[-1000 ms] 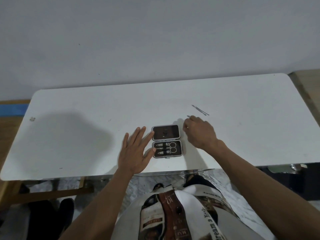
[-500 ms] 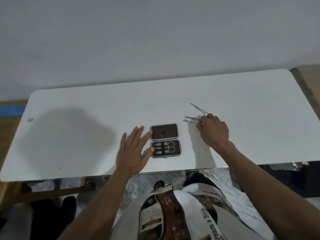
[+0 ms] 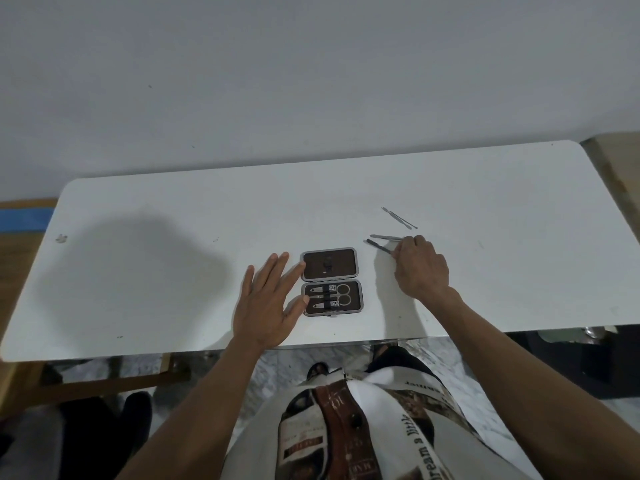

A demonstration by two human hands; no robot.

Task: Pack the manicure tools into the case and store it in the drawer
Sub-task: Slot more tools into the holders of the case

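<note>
The manicure case (image 3: pixel 343 265) lies open at the table's front middle, its dark lid part on the far side. Scissors (image 3: pixel 341 294) and two small clippers sit strapped in the near half. My left hand (image 3: pixel 266 306) rests flat beside the case, fingers spread, with fingertips touching its left edge. To the right of the case, my right hand (image 3: pixel 420 268) is closed on the right end of a metal tool (image 3: pixel 382 239); a light strip and a darker strip stick out leftward from the fingers. A thin metal pick (image 3: pixel 398 218) lies loose just beyond.
The white table (image 3: pixel 138 271) reaches a grey wall at the back. A tiny scrap (image 3: pixel 61 238) lies near its left edge. A wooden frame (image 3: pixel 104 382) shows under the table's front left. No drawer is in view.
My right hand has moved from the case's upper right corner out to the right, onto the end of the metal tool. The left hand and the case have stayed put.
</note>
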